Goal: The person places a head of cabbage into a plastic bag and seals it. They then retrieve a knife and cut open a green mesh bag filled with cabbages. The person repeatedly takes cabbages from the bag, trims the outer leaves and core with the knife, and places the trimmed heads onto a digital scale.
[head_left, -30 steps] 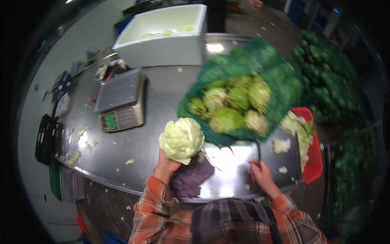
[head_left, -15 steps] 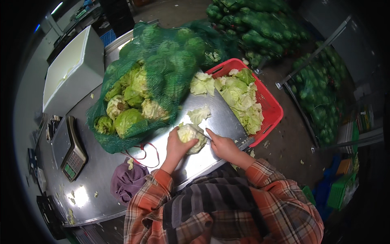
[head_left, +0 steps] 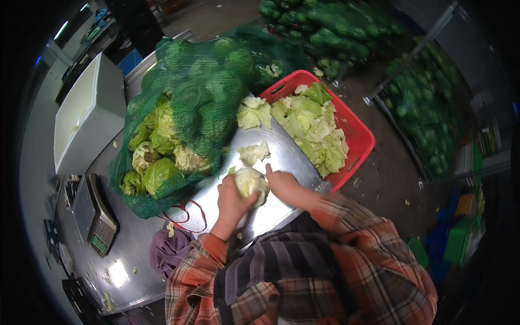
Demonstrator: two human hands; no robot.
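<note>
My left hand (head_left: 229,200) grips a pale cabbage head (head_left: 251,182) from its left side, just above the metal table (head_left: 292,149). At the cabbage's right side my right hand (head_left: 284,185) is closed around a small knife, thumb pointing up; the blade is mostly hidden in this view. Just beyond the cabbage lies a loose cabbage leaf (head_left: 253,154), and farther off a larger pile of leaves (head_left: 254,112) rests at the table's edge. To the left, an open green mesh sack (head_left: 208,97) spills cabbages (head_left: 161,176) toward its mouth.
A red crate (head_left: 360,142) of cabbage leaves stands against the table's right edge. On the left are a scale (head_left: 101,227), a white foam box (head_left: 89,116) and a purple cloth (head_left: 169,250). Red cord (head_left: 189,208) lies near the sack. Full mesh sacks (head_left: 346,35) fill the far right.
The view has shifted slightly, so the sack and crate sit a little farther left. Both hands stay at the cabbage; the right hand has turned and is blurred, and the knife shows less.
</note>
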